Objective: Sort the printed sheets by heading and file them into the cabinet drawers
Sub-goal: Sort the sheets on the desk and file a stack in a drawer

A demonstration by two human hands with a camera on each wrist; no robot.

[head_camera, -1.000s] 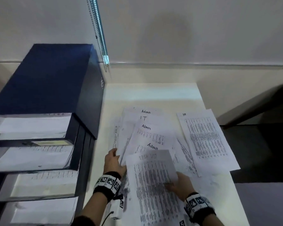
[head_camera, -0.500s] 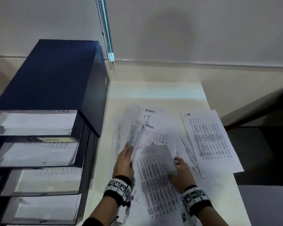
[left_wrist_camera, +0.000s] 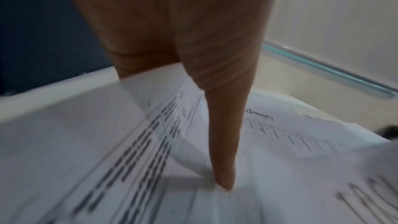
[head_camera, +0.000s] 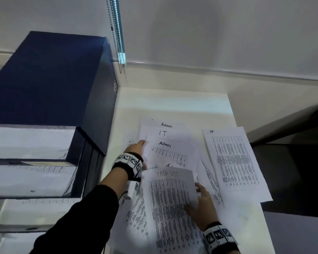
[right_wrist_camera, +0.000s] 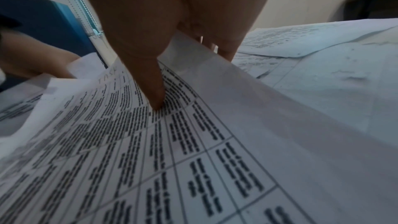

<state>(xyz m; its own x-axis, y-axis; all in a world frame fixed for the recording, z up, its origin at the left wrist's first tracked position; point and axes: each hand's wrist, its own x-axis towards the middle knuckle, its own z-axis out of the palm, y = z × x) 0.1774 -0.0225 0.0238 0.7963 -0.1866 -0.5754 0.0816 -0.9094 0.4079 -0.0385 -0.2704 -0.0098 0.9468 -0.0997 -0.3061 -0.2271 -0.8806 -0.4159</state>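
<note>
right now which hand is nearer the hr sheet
Right. The right hand pinches the TASK LIST sheet just left of the HR sheet; the left hand grips sheets at the pile's far left.

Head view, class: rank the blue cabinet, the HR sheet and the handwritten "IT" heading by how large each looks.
1. Blue cabinet, largest by far.
2. HR sheet.
3. "IT" heading, smallest.
The cabinet stands nearer the camera, which enlarges it.

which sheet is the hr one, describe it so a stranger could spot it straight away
Start from the tall dark blue filing cabinet on the left and cross the white table past the overlapping pile of printed sheets. The white HR sheet lies flat at the far right, overlapping the pile only along one edge, neither hand touching it.
</note>
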